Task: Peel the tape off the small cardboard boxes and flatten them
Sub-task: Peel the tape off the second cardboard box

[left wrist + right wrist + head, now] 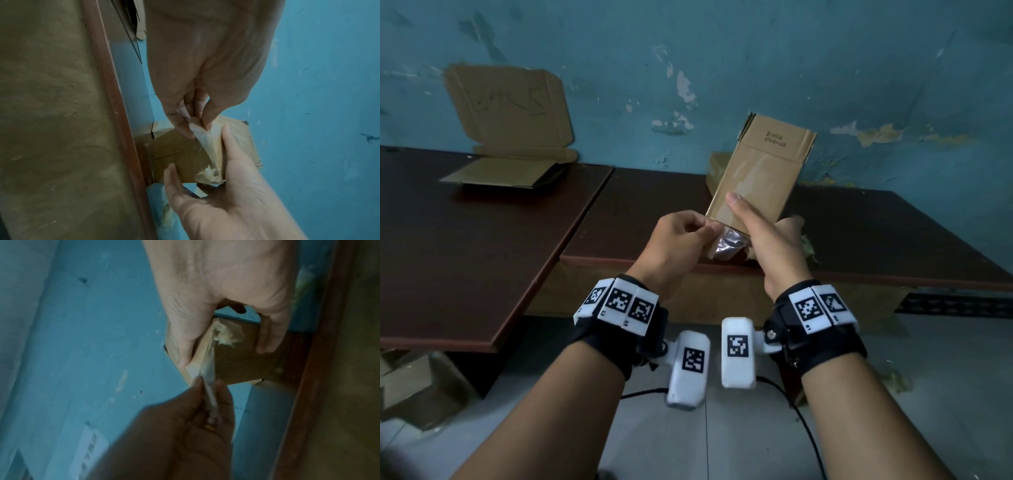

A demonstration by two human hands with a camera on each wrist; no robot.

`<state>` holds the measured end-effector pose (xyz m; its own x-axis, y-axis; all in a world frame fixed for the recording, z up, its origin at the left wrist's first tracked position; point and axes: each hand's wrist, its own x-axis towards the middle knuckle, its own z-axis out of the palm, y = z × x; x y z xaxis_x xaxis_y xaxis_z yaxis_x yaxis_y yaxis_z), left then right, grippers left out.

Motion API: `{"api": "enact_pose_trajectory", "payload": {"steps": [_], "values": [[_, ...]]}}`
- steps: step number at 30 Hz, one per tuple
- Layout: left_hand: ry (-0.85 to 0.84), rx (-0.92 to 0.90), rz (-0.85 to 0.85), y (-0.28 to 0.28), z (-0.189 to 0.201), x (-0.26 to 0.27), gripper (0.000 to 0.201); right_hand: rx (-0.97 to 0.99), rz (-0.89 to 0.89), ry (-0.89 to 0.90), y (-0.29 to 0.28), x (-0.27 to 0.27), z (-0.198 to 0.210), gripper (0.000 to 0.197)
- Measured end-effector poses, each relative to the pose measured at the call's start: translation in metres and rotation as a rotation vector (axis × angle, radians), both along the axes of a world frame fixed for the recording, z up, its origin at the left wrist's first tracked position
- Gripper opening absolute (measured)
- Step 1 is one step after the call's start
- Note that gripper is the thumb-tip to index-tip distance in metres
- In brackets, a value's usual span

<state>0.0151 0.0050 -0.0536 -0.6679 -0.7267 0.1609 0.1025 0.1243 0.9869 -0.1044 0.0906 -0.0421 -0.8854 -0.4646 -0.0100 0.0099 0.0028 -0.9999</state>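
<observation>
I hold a small brown cardboard box (pixel 760 178) upright over the front edge of the dark table (pixel 876 236). My right hand (pixel 760 233) grips its lower end, thumb laid up the front face and fingers behind. My left hand (pixel 709 229) pinches a strip of clear tape (pixel 726 245) that is partly pulled away from the box's bottom. In the left wrist view the tape (pixel 207 146) stretches from my pinching fingers (pixel 203 123) down to a torn patch on the box (pixel 176 152). The right wrist view shows the box (pixel 238 363) between thumb and fingers, the tape (pixel 208 369) running to the left hand (pixel 185 426).
A flattened cardboard box (pixel 506 171) with a raised flap lies on the left table (pixel 465 246). Another brown box (pixel 717 168) stands behind the held one, against the blue wall. Tape scraps (pixel 808 246) lie near my right hand. Cardboard (pixel 414 387) sits on the floor at lower left.
</observation>
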Motion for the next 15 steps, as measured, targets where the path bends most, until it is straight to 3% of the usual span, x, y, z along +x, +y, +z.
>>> {"api": "enact_pose_trajectory", "payload": {"steps": [4, 8, 12, 15], "values": [[0.004, -0.029, 0.000, 0.000, -0.001, -0.002, 0.015, 0.112, -0.105, 0.176, 0.003, 0.006, 0.003, 0.128], [0.013, -0.066, 0.016, 0.000, 0.001, -0.002, 0.016, 0.129, -0.240, 0.466, 0.004, 0.010, 0.006, 0.136], [0.028, -0.120, 0.027, 0.002, 0.002, -0.003, 0.013, 0.050, -0.379, 0.725, 0.004, 0.013, 0.007, 0.130], [0.054, -0.163, 0.039, 0.006, 0.004, -0.004, 0.014, 0.060, -0.413, 1.014, 0.004, 0.011, 0.008, 0.104]]}}
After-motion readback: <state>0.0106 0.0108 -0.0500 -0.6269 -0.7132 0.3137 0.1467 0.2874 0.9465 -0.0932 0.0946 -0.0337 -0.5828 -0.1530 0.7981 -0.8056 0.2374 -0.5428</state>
